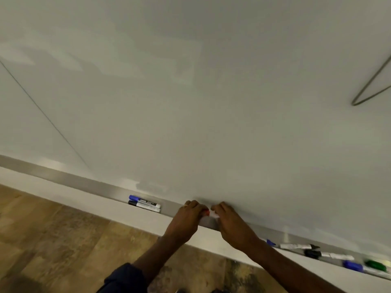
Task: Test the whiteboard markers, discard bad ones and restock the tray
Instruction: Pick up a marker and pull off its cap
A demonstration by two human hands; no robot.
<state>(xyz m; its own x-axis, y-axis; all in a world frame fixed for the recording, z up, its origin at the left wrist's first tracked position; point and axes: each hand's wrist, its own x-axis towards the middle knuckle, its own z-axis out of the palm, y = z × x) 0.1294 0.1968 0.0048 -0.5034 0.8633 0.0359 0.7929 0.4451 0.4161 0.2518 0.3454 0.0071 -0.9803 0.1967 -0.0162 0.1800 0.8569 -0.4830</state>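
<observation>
A red-capped whiteboard marker (pixel 210 214) is held between both hands just above the metal tray (pixel 88 182) at the foot of the whiteboard (pixel 190 102). My left hand (pixel 188 216) is closed around the red cap end. My right hand (pixel 230 223) grips the white barrel. Most of the marker is hidden by my fingers. A blue-capped marker (pixel 143 200) and a black-capped marker (pixel 145 205) lie side by side in the tray to the left of my hands.
Right of my hands the tray holds several more markers: a blue one (pixel 270 243), a black one (pixel 317 253), another blue one (pixel 353 266) and a green one (pixel 376 265). Pen lines cross the board at left and upper right. Wooden floor (pixel 53 240) lies below.
</observation>
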